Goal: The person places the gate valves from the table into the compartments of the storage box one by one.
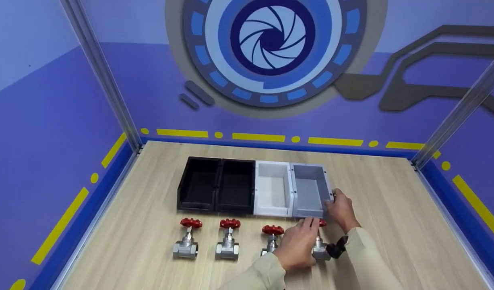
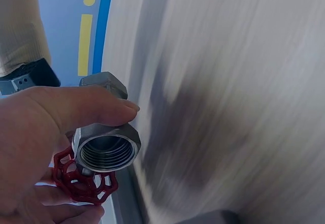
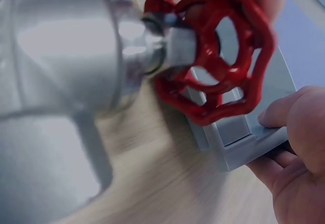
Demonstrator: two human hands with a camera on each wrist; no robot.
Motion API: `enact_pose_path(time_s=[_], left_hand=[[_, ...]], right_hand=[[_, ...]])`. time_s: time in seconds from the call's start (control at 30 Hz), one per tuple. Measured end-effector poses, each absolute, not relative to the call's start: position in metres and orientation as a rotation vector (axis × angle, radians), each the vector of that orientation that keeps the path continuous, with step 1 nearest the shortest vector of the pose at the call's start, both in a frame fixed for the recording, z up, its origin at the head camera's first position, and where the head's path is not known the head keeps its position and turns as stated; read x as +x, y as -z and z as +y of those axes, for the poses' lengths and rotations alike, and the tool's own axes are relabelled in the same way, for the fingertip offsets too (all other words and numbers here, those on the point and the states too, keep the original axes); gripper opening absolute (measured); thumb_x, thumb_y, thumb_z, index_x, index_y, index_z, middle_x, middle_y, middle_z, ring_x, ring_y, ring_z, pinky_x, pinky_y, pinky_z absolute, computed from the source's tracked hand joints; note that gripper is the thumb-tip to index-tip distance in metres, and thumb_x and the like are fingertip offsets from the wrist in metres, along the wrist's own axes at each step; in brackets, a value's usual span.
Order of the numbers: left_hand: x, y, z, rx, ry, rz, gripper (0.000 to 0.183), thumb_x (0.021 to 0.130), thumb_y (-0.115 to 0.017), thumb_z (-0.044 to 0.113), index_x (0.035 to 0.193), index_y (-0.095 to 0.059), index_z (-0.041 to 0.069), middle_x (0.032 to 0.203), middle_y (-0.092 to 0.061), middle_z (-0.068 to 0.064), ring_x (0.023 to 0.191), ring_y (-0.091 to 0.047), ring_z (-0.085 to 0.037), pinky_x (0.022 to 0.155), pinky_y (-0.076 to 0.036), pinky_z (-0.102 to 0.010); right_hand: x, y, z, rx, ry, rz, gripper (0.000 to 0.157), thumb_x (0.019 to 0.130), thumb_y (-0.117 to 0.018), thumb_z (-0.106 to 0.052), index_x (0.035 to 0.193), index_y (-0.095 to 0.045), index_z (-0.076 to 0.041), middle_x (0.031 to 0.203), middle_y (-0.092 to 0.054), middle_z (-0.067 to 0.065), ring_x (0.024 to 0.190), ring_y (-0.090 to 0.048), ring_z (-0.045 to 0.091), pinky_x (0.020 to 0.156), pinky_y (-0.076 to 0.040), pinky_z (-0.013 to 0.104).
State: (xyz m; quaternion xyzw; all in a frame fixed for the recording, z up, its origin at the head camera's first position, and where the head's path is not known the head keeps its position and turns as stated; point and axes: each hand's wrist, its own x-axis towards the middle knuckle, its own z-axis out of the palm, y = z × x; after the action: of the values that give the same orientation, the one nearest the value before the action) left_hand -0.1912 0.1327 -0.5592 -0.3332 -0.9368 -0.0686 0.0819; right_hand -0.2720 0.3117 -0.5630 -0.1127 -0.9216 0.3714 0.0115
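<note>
My left hand (image 1: 297, 245) grips a steel gate valve (image 2: 106, 150) by its body, thumb laid across the threaded fittings. The valve's red handwheel (image 3: 213, 89) points toward the bins, and more of my fingers lie behind it. With thumb inside and fingers outside, my right hand (image 1: 341, 207) pinches the side wall of the grey bin (image 1: 309, 193) near its front right corner. In the right wrist view the valve looms close, overlapping part of that bin. Beside my left hand a third valve (image 1: 272, 231) is partly hidden.
A white bin (image 1: 273, 189) and two black bins (image 1: 235, 185) continue the row leftward from the grey one. Two more valves (image 1: 186, 243) with red handwheels stand on the wooden table in front of the black bins. Blue panels enclose the table's back and sides.
</note>
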Motion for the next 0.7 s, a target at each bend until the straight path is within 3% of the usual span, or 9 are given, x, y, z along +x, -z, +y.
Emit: enact_pose_path(time_s=[0.2, 0.47, 0.7], left_hand=[[-0.194, 0.552, 0.13, -0.978, 0.238, -2.803, 0.103, 0.052, -0.088, 0.043, 0.138, -0.041, 0.011, 0.124, -0.052, 0.001, 0.104, -0.059, -0.012, 0.073, -0.055, -0.023], [-0.199, 0.546, 0.128, -0.962, 0.24, -2.777, 0.102, 0.054, -0.087, 0.043, 0.138, -0.041, 0.01, 0.125, -0.053, 0.001, 0.107, -0.059, -0.012, 0.073, -0.056, -0.024], [-0.202, 0.542, 0.128, -0.95, 0.246, -2.779, 0.104, 0.052, -0.089, 0.043, 0.138, -0.041, 0.011, 0.121, -0.052, 0.002, 0.098, -0.059, -0.009, 0.07, -0.055, -0.022]], right_hand=[[-0.272, 0.564, 0.313, -0.304, -1.13, -2.855, 0.03, 0.09, -0.053, -0.003, 0.117, -0.053, 0.009, 0.112, -0.064, 0.03, 0.099, -0.062, 0.034, 0.084, -0.05, 0.048], [-0.272, 0.564, 0.313, -0.324, -1.196, -2.86, 0.035, 0.093, -0.051, -0.004, 0.124, -0.05, 0.01, 0.118, -0.061, 0.031, 0.104, -0.061, 0.035, 0.088, -0.05, 0.05], [-0.272, 0.568, 0.314, -0.33, -1.216, -2.865, 0.037, 0.094, -0.05, -0.006, 0.126, -0.049, 0.014, 0.12, -0.06, 0.033, 0.107, -0.061, 0.037, 0.091, -0.049, 0.052]])
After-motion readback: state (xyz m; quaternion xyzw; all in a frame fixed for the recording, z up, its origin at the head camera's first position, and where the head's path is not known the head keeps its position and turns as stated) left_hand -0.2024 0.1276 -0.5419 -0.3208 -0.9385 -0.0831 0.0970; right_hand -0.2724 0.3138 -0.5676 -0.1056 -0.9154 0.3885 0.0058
